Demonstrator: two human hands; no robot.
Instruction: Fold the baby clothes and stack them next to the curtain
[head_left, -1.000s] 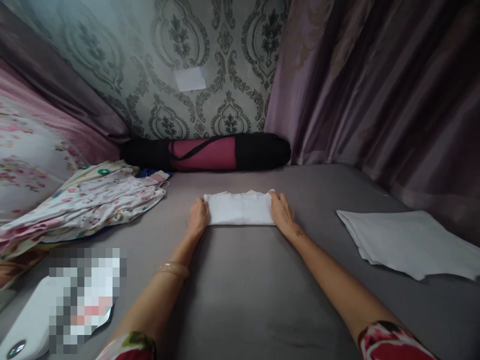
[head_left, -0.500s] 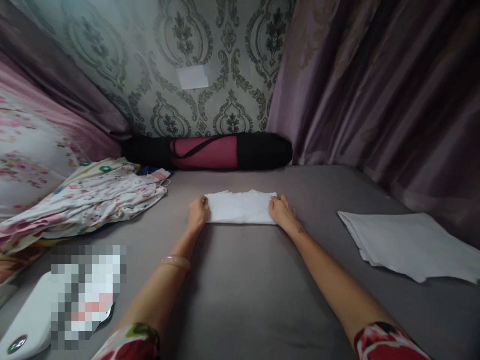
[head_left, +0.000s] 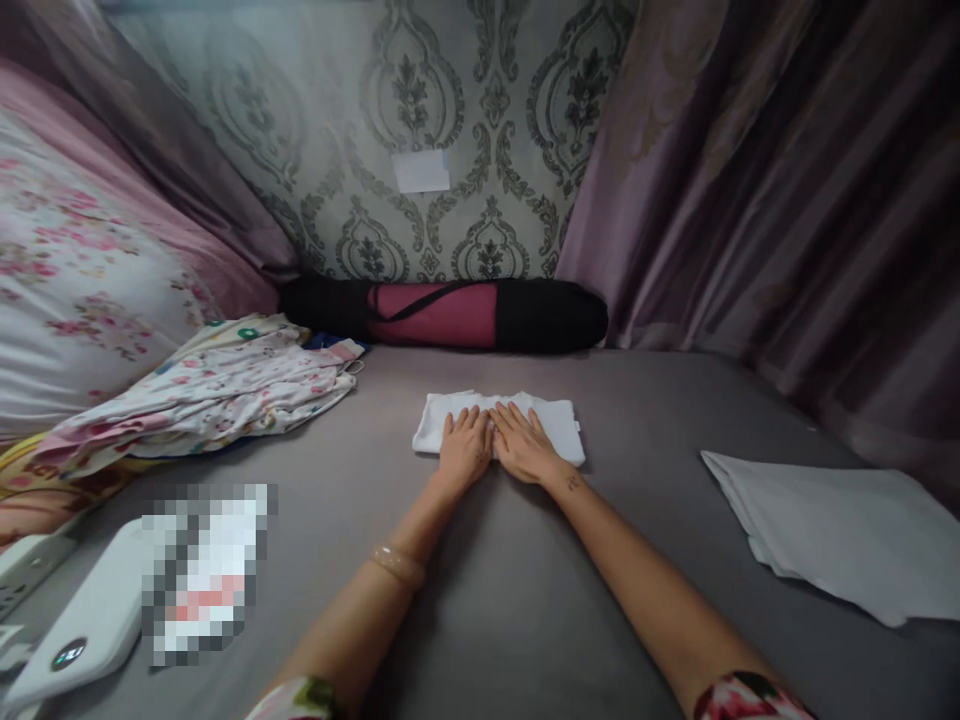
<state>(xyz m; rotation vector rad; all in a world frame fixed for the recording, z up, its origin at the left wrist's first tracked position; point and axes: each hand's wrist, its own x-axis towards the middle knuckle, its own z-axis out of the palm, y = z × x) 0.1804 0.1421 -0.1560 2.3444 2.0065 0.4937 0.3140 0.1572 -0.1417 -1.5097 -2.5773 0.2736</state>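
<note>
A white cloth garment (head_left: 559, 418), folded into a narrow rectangle, lies flat on the grey sheet (head_left: 480, 610). My left hand (head_left: 466, 445) rests palm down on its middle, fingers stretched out. Right beside it, my right hand (head_left: 521, 445) presses on the cloth in the same flat way. The two thumbs nearly meet at the centre. Both ends of the folded cloth stick out past the hands, and a small tag shows at the right end. Neither hand grips anything.
Another folded white cloth (head_left: 840, 530) lies at the right. To the left are a heap of patterned clothes (head_left: 247, 385), a white power bank (head_left: 94, 620) and a power strip (head_left: 30, 570). A black and pink rolled bag (head_left: 442, 315) lies along the wall, between curtains (head_left: 675, 200).
Both hands have let go of the ends of the folded cloth and moved inward to its middle, where they lie flat. The view has shifted slightly left.
</note>
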